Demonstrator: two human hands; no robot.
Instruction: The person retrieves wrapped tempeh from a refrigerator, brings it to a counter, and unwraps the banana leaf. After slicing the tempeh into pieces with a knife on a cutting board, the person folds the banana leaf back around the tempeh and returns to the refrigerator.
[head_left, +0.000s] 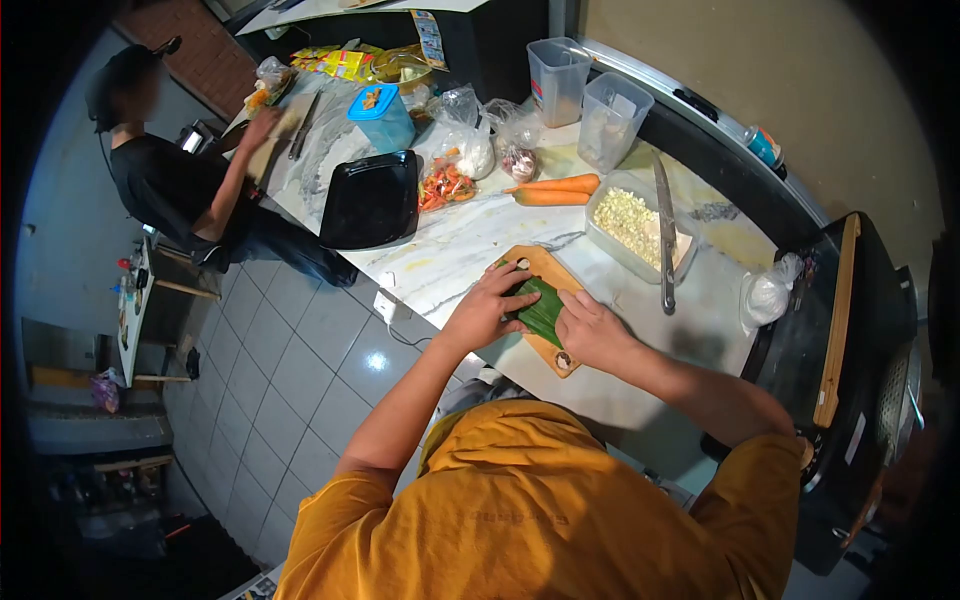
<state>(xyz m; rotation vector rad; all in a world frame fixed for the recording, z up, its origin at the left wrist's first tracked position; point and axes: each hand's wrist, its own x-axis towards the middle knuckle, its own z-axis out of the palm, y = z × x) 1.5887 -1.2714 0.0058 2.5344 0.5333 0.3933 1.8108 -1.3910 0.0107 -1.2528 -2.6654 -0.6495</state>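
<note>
A green leaf (541, 312), which looks like banana leaf, lies folded or rolled on a small wooden cutting board (566, 262). My left hand (487, 303) grips its left side, fingers over the top and thumb at the near edge. On the right side, my right hand (594, 330) has its fingers closed on the leaf's edge. Whatever the leaf may wrap is hidden. Just to the right, a knife (664, 225) rests across a clear container (612, 252) of small pale chopped pieces (625, 222). Two carrots (556, 191) lie beyond the board.
A black tray (370, 200) sits at the counter's left edge. Behind are a bag of cut red and orange vegetables (445, 186), a blue-lidded container (382, 118) and two clear bins (613, 120). A tied bag (770, 292) stands right. Another person (180, 180) works at the far left.
</note>
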